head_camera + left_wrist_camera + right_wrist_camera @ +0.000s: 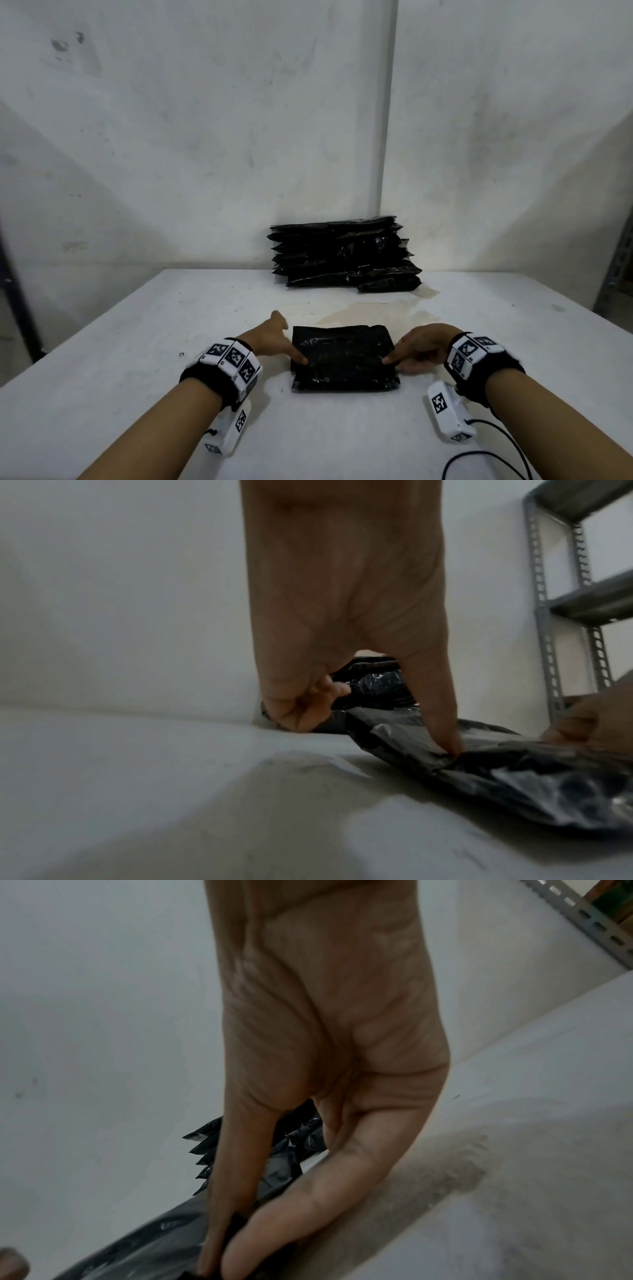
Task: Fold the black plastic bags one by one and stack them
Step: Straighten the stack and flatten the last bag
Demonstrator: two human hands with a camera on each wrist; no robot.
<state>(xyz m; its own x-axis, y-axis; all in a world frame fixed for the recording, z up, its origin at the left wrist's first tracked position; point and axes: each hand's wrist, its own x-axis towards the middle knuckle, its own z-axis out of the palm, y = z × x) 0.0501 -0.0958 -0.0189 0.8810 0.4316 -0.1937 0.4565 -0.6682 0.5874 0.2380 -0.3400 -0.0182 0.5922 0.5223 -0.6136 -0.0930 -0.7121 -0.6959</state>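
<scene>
Now the fold is best creased by pressing evenly along both side edges before lifting. The folded bag (344, 358) lies low in the centre of the frame on the tabletop (137, 342), pinched at its left edge by the left hand (274, 337) and at its right edge by the right hand (419, 349); the stack (346, 255) stands above it, against the wall.

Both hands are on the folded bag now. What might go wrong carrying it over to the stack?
The folded bag is held only at its side edges by the left hand and right hand; slick plastic may spring open or slip. The stack by the wall is tall and uneven, so one more bag may tip it.
</scene>
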